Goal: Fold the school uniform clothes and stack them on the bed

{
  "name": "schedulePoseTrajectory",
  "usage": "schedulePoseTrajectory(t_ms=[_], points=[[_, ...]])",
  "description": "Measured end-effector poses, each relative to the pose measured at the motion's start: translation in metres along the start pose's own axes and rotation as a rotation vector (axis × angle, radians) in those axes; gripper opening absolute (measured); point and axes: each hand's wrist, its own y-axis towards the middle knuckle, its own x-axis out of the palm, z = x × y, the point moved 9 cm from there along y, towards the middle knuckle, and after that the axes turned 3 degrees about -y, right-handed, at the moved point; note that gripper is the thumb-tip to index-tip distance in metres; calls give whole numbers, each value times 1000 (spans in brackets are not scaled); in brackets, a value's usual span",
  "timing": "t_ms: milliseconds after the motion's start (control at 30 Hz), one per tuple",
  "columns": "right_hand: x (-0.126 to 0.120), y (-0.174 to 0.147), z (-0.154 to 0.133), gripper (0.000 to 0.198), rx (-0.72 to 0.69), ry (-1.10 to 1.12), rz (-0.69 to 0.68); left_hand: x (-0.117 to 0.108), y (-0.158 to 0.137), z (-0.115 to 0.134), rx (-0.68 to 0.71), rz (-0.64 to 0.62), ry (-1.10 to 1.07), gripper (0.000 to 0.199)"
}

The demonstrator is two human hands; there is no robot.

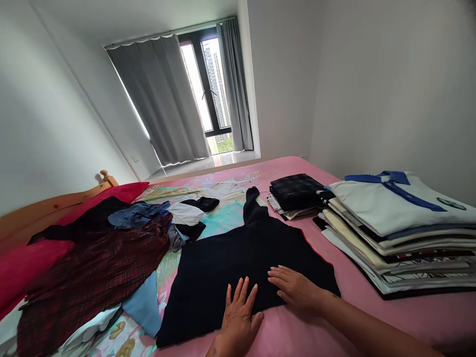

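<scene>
A dark navy, nearly black garment lies spread on the pink bed sheet, with thin red piping along its right edge. One narrow part of it, like a sleeve, points away toward the window. My left hand rests on its near edge, fingers spread and flat. Just to the right, my right hand also lies on the cloth, fingers stretched out toward the left. Neither hand grasps the fabric. What kind of garment it is cannot be made out for certain.
Right of the garment stands a tall stack of folded shirts, a white one with blue collar on top. Behind it is a smaller folded dark plaid pile. Loose clothes, including a dark red plaid garment, heap at left near red pillows.
</scene>
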Motion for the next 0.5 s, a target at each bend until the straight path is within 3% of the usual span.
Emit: schedulePoseTrajectory(t_ms=[133, 233, 300, 400, 500], points=[[4, 6, 1, 53, -32, 82, -92, 1, 1, -4, -2, -14, -68, 66], [14, 4, 7, 57, -26, 117, -123, -13, 17, -13, -63, 28, -166, 48], [18, 2, 9, 58, -26, 130, -132, -35, 39, -20, -105, 118, -260, 34], [16, 2, 12, 60, -29, 151, -117, -76, 88, -25, -80, 276, -359, 33], [16, 3, 16, 62, -51, 147, -101, -103, 147, -25, -39, 345, -370, 29]])
